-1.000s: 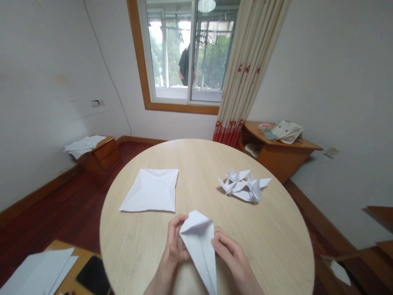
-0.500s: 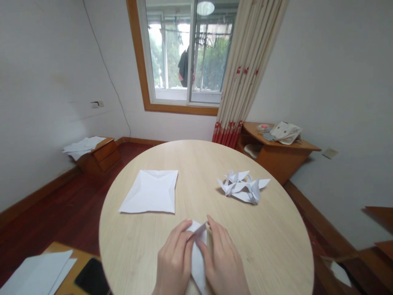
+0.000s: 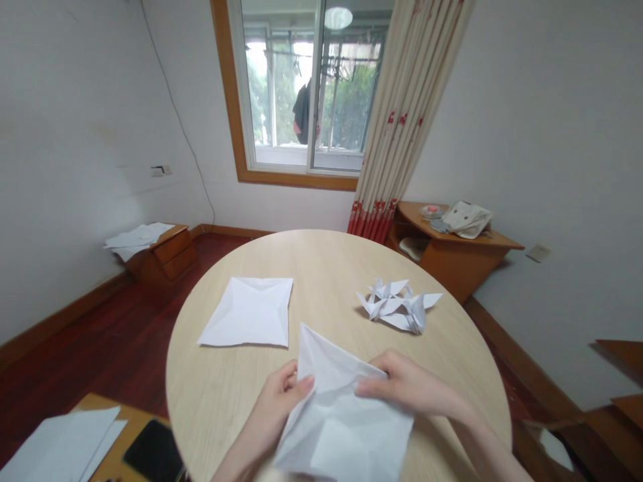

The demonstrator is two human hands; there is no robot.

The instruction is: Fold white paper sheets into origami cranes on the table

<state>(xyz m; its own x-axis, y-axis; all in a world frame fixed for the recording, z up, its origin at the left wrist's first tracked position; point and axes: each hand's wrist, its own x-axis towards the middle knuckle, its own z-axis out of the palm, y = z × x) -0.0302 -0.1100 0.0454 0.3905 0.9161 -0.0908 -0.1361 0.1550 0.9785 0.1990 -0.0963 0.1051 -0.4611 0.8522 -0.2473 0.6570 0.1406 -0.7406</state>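
Note:
Between my hands is a white sheet of paper, spread open and marked with creases, one corner pointing away from me. My left hand pinches its left edge, thumb on top and fingers curled beneath. My right hand grips the upper right edge, thumb pressing on the paper; its other fingertips are partly hidden. Beyond my left hand another creased white square of paper lies flat on the table. Several folded paper cranes sit together at the right, past my right hand.
The round pale wooden table lies before me. At lower left a black phone and white sheets rest on a lower surface. A drawer cabinet stands at the far left, a corner desk with a bag at the right.
The paper was folded into a narrow shape with both hands close together. Now it is opened out into a wide sheet, and my hands have moved apart to its two sides.

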